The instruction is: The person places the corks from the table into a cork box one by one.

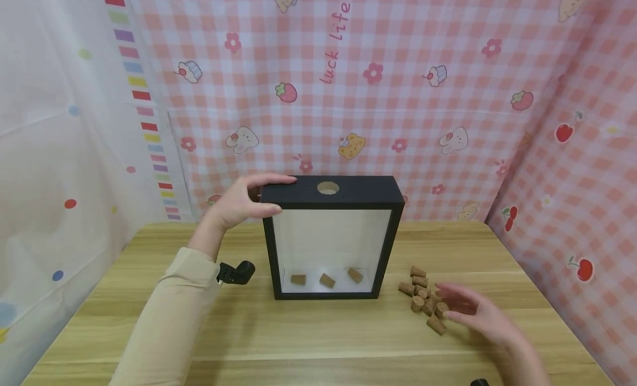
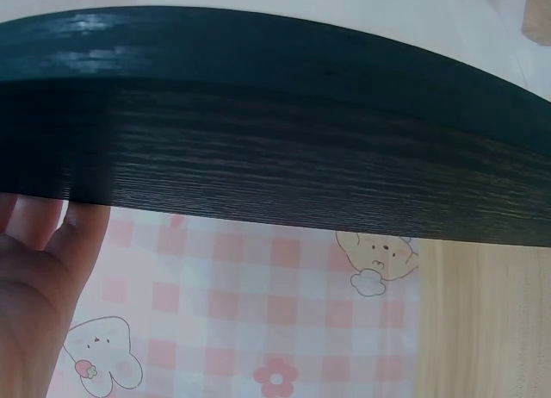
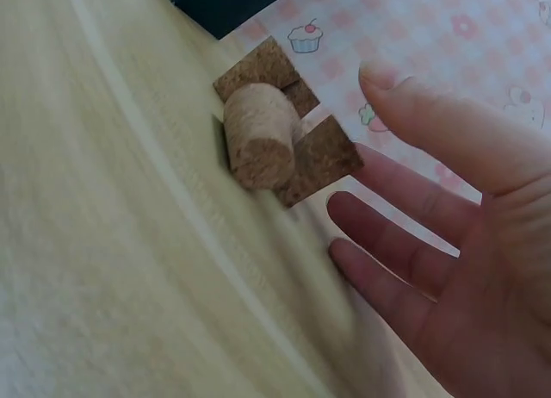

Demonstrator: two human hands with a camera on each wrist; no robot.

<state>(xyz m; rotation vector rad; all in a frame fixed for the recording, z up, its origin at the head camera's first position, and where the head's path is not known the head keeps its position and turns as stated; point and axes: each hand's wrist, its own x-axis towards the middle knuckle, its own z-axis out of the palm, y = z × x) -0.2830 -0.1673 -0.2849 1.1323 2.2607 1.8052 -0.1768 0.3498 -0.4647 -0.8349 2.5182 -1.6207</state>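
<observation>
A black-framed display box [image 1: 358, 189] with a clear front stands upright on the table, a round hole [image 1: 328, 188] in its top. Three corks lie inside at the bottom, among them a middle cork [image 1: 327, 280]. My left hand [image 1: 239, 203] grips the box's upper left corner, thumb in front and fingers toward the back. In the left wrist view, fingertips meet the edge of the black side [image 2: 275, 148]. To the right of the box lies a loose pile of corks [image 1: 422, 306]. Beside it hovers my right hand [image 1: 485, 317], fingers apart, nothing held; a pale cork [image 3: 258, 139] lies near.
The wooden table [image 1: 318, 342] runs under everything. A pink checked cloth [image 1: 413, 109] hangs behind the box, and another patterned cloth [image 1: 562, 198] rises along the right side. White cloth [image 1: 64, 154] covers the left.
</observation>
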